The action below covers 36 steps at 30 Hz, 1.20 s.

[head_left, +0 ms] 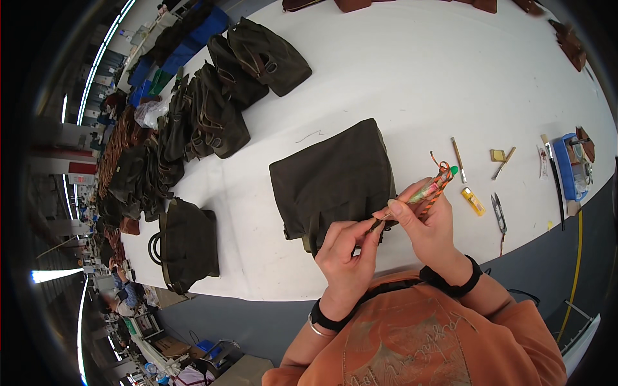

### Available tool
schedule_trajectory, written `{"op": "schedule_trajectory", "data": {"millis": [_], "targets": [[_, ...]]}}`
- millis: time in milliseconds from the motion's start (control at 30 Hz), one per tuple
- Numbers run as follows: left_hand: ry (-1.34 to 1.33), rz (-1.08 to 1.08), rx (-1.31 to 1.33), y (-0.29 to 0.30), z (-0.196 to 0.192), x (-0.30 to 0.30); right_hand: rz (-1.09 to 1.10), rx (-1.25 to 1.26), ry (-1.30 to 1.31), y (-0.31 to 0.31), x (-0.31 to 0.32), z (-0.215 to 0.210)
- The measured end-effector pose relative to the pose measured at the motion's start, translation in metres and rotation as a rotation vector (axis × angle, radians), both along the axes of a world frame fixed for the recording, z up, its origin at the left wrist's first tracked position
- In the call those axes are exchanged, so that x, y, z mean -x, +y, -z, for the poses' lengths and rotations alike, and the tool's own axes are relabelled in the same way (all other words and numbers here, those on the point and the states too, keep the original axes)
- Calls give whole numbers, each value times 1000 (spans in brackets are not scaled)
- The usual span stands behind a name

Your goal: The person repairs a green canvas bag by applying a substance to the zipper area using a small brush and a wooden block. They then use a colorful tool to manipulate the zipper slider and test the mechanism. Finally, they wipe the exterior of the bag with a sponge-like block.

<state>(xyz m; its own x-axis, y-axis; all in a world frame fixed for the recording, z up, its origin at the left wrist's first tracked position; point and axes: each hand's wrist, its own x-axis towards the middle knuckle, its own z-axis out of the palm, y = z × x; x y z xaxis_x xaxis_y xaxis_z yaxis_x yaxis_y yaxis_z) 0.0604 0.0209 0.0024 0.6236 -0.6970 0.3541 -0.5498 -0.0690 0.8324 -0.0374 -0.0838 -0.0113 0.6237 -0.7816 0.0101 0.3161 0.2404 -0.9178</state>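
A dark olive bag (335, 170) lies flat on the white table in front of me, its handle side toward my body. My left hand (347, 254) is closed at the bag's near right edge, pinching a small dark strap end (375, 225); its exact shape is partly hidden by fingers. In my right hand (428, 222) is a slim pen-like tool (423, 192) with a green end and an orange-and-black cord tied about it. The tool's lower end points at the pinched strap, where the fingertips of both hands meet. Whether the tip touches it I cannot tell.
Right of the bag lie a yellow lighter (473, 201), small scissors (499, 213), a brush (458, 159) and a yellow block (497, 155). A blue tray (566, 168) stands at the right edge. Several dark bags (215, 109) line the left side; another bag (187, 244) stands nearer.
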Motion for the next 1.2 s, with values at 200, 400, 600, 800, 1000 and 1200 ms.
{"op": "schedule_trajectory", "data": {"millis": [200,400,600,800,1000,1200], "targets": [[30,-15,10,0,-1,-1,1,-140,-91,1,-3,-5],[32,-13,-2,1,-1,-1,15,85,21,6,-2,-1],[24,-6,6,4,5,0,40,51,-3,6,-4,9],[44,-9,5,4,3,-1,-34,-204,-62,-1,-1,2],[41,-14,18,5,4,-1,-22,-134,-100,3,-3,1],[37,-29,11,5,3,-1,-6,-96,-77,7,-4,1]]}}
